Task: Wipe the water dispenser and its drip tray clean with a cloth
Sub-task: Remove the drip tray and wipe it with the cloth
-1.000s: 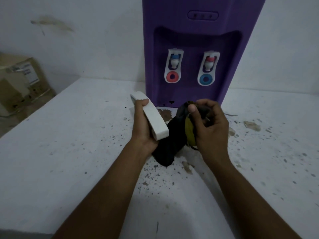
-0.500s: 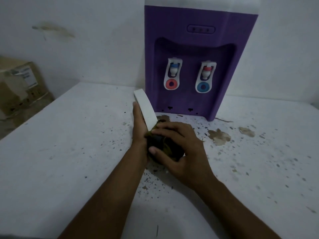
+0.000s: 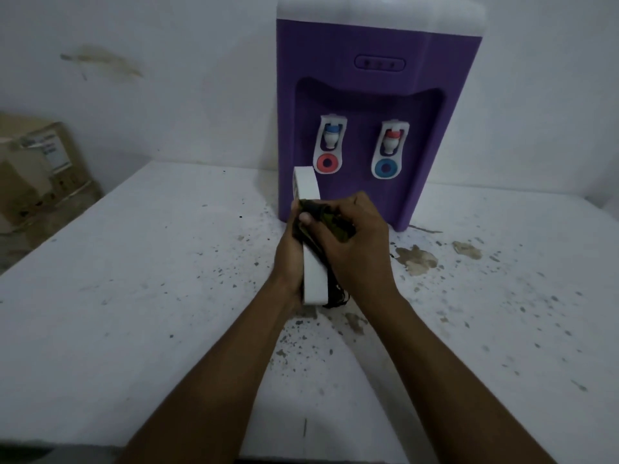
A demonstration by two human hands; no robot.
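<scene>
Head view. Tray (image 3: pixel 313 277): white, smooth plastic, long w/ rounded ends, held on edge above table (image 3: pixel 134 279), just in front of dispenser (image 3: pixel 375 95). L hand (image 3: pixel 288 259) gripped tray's lower half, fingers curled round it. R hand (image 3: pixel 355 249) clutched cloth (image 3: pixel 330 222), dark, crumpled, w/ olive patches, pressed vs. tray's mid-section; frayed end hung by tray's lower end. Dispenser: boxy purple body, white top, two white taps. Table: white, matte, speckled w/ dark grit & brown stains. Cardboard box (image 3: pixel 37 169) far left.
</scene>
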